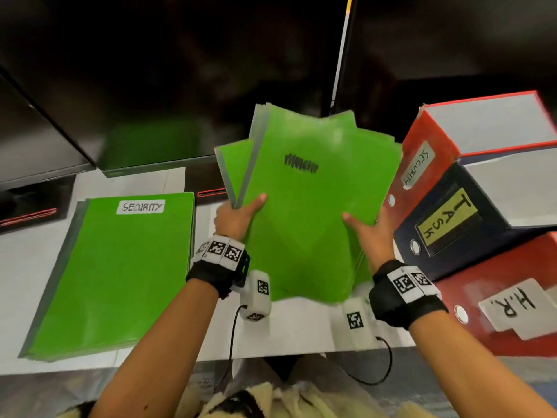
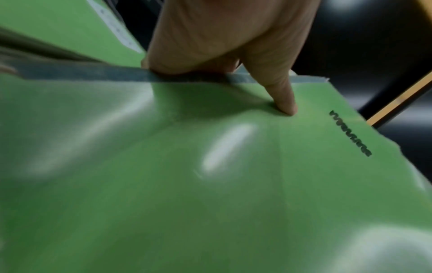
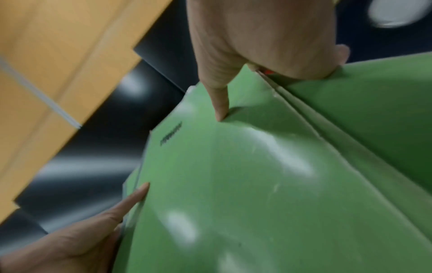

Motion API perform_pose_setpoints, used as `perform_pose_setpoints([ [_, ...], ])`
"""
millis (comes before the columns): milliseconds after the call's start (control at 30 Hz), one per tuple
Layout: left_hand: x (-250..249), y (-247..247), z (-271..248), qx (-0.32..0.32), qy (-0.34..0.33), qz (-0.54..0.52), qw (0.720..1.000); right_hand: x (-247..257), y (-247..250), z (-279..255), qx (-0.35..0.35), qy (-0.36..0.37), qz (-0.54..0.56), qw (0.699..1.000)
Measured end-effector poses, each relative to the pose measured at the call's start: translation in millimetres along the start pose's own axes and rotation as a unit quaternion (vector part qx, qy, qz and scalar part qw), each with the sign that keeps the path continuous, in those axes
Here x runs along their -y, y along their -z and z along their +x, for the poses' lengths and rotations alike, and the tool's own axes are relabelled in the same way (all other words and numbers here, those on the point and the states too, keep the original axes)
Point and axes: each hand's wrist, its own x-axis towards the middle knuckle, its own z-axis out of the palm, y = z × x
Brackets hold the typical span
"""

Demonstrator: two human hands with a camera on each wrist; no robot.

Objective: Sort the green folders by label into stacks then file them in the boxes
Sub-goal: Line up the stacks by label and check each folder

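A bundle of green folders (image 1: 304, 212) is lifted off the table, fanned out, its top cover bearing a black scribble (image 1: 300, 163). My left hand (image 1: 238, 217) grips the bundle's left edge, thumb on top (image 2: 284, 103). My right hand (image 1: 369, 233) grips its right edge, thumb (image 3: 221, 109) pressing the top cover (image 3: 233, 184). A second stack of green folders (image 1: 120, 273) labelled SECURITY lies flat on the table at the left. At the right stand box files: a red one marked SECURITY (image 1: 428, 146), a dark blue one marked TASK (image 1: 446, 224) and a red one marked H.R. (image 1: 506, 306).
The white table (image 1: 301, 333) runs to a front edge just below my wrists. Dark monitors (image 1: 150, 86) stand close behind the folders. Cables (image 1: 385, 366) hang from the wrist cameras over the table's front.
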Motion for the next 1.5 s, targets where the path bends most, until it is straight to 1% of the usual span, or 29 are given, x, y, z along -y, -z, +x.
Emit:
perform_pose_setpoints([
  [33, -12.0, 5.8, -1.8, -0.011, -0.031, -0.048, 0.998, 13.2, 2.1, 2.0, 0.001, 0.027, 0.032, 0.999],
  [100, -35.3, 18.9, -6.9, -0.011, -0.097, -0.139, 0.985, 44.1, 6.4, -1.4, -0.01, 0.085, 0.077, 0.993],
  [167, -53.1, 29.8, -12.0, -0.004, -0.149, -0.183, 0.972, 72.2, 9.9, -10.3, -0.028, 0.153, 0.13, 0.979],
  [267, -70.9, 43.6, -23.0, 0.002, -0.218, -0.194, 0.956, 95.8, 9.2, -21.1, -0.019, 0.205, 0.176, 0.963],
  [333, -75.9, 49.7, -25.0, 0.012, -0.257, -0.198, 0.946, 103.1, 6.1, -25.1, 0.001, 0.218, 0.181, 0.959],
  [400, -78.2, 54.7, -26.5, 0.025, -0.282, -0.194, 0.939, 107.5, 2.5, -28.0, 0.006, 0.23, 0.197, 0.953],
  [467, -75.7, 57.4, -22.4, 0.024, -0.289, -0.189, 0.938, 106.7, -3.6, -27.3, 0.01, 0.236, 0.211, 0.948],
  [567, -59.7, 53.1, -6.8, 0.019, -0.253, -0.166, 0.953, 97.0, -14.3, -21.2, 0.003, 0.218, 0.209, 0.953],
  [667, -29.4, 41.7, 4.9, 0.028, -0.217, -0.117, 0.969, 77.8, -22.5, -20.1, 0.006, 0.183, 0.177, 0.967],
  [733, -14.2, 35.8, 8.8, 0.029, -0.21, -0.091, 0.973, 65.9, -25.7, -23.2, 0.015, 0.165, 0.133, 0.977],
  [800, -9.0, 35.9, 13.6, 0.021, -0.21, -0.069, 0.975, 60.1, -27.4, -23.7, 0.012, 0.157, 0.098, 0.983],
  [900, -14.2, 51.1, 23.1, -0.006, -0.22, -0.032, 0.975, 67.7, -34.0, -20.7, 0.005, 0.167, 0.055, 0.984],
  [1000, -23.3, 81.8, 33.4, -0.043, -0.212, 0.011, 0.976, 85.9, -55.9, -23.5, 0.011, 0.173, 0.055, 0.983],
  [1100, -24.2, 122.0, 45.5, -0.082, -0.167, 0.067, 0.98, 96.0, -94.7, -32.6, 0.05, 0.143, 0.06, 0.987],
  [1167, -10.2, 152.4, 59.6, -0.095, -0.111, 0.084, 0.986, 97.6, -126.4, -45.6, 0.095, 0.118, 0.036, 0.988],
  [1267, 23.8, 191.2, 74.5, -0.106, -0.017, 0.107, 0.988, 89.0, -171.1, -68.8, 0.16, 0.081, -0.001, 0.984],
  [1367, 55.0, 219.9, 84.6, -0.112, 0.045, 0.145, 0.982, 76.5, -209.6, -87.7, 0.21, 0.036, -0.039, 0.976],
  [1500, 82.2, 248.8, 99.2, -0.127, 0.089, 0.209, 0.966, 63.8, -249.2, -104.4, 0.273, 0.013, -0.101, 0.957],
])
